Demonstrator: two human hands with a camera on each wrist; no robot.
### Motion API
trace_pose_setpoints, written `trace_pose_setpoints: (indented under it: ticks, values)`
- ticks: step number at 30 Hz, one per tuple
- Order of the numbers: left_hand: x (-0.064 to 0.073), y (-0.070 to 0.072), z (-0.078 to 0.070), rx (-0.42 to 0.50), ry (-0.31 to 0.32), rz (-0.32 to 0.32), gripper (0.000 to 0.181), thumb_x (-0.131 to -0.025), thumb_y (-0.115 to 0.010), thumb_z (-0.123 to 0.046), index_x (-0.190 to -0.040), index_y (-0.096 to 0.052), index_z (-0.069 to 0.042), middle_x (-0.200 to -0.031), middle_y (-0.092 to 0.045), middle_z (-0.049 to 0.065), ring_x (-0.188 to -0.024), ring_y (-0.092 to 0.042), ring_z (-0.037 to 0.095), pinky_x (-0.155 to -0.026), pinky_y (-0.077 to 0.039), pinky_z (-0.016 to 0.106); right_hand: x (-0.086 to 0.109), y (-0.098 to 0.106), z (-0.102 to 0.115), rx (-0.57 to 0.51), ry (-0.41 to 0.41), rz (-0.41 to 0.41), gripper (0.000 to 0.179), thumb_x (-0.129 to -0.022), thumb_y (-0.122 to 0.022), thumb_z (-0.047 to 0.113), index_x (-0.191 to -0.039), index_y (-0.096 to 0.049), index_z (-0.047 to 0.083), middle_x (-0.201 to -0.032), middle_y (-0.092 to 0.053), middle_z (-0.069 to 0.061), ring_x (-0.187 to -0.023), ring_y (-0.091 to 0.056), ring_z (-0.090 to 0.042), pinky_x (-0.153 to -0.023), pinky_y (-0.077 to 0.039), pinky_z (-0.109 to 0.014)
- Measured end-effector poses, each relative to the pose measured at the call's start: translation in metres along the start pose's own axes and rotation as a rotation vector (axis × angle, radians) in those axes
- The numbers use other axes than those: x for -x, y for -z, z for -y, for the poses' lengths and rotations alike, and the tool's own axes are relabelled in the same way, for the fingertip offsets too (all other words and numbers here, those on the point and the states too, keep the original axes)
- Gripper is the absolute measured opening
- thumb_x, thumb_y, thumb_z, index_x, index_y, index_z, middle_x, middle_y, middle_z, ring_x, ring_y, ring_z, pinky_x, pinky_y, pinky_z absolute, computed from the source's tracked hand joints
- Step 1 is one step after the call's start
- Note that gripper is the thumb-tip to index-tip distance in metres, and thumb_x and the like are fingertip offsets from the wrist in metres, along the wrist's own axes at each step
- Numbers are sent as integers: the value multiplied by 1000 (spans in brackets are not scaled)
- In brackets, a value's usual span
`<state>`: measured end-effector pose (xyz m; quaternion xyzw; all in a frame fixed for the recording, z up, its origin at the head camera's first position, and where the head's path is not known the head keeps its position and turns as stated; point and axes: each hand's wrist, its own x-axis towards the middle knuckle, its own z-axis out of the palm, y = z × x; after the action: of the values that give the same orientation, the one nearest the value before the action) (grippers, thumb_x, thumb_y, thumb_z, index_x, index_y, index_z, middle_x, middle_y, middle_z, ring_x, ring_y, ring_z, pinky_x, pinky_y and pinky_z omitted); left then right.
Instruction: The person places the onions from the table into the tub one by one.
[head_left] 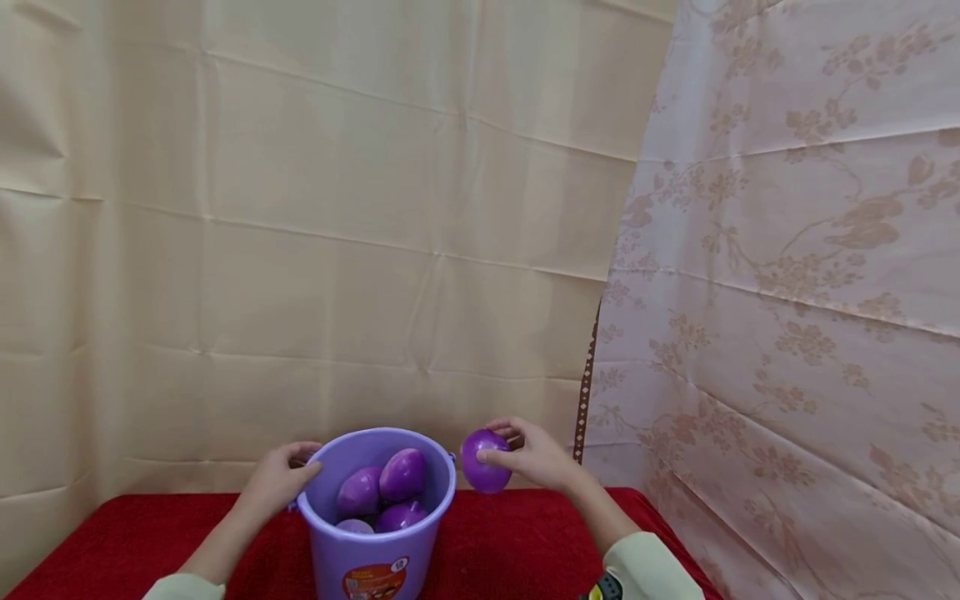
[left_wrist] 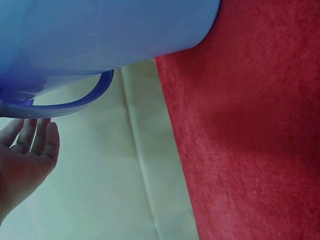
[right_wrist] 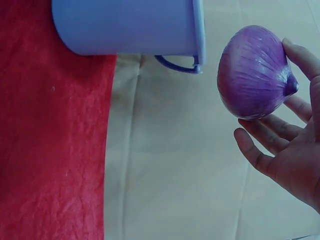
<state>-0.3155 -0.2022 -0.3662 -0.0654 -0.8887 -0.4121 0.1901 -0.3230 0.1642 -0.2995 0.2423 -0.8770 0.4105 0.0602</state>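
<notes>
A lilac plastic bucket (head_left: 327,552) stands on the red cloth with several purple onions (head_left: 402,475) inside. At its left rim my left hand (head_left: 276,480) grips the edge, thumb over the top and fingers outside. In the left wrist view, that hand's fingers lie close to the bucket's curved handle (left_wrist: 80,104); the thumb is hard to make out there. Just right of the bucket, my right hand (head_left: 536,457) holds another purple onion (head_left: 483,467) in the air between thumb and fingers. The right wrist view shows this onion (right_wrist: 252,75) apart from the bucket, its pointed tip towards the palm.
Red cloth (head_left: 517,550) covers the table. A cream curtain (head_left: 337,250) hangs behind it, and a pinkish floral curtain (head_left: 795,292) hangs along the right side. An orange label (head_left: 360,580) is on the bucket's front.
</notes>
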Motion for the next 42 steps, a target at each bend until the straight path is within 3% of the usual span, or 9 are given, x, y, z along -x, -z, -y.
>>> trace_pose_setpoints:
  ticks: [24, 42]
  values:
    - [1, 0, -4, -9, 16, 4, 33, -85, -63, -10, -113, -61, 8, -94, -67, 16, -85, -62, 22, -69, -46, 26, -23, -24, 18, -75, 3, 33, 51, -79, -72, 36, -119, -58, 8, -110, -61, -13, -100, -56, -24, -76, -50, -33]
    - [1, -1, -2, -11, 10, 7, 32, -84, -61, -9, -112, -61, 7, -93, -67, 15, -84, -61, 21, -69, -46, 26, -33, -53, 34, -121, 25, 38, 51, -79, -72, 35, -119, -58, 8, -110, -63, -13, -102, -58, -25, -79, -51, -35]
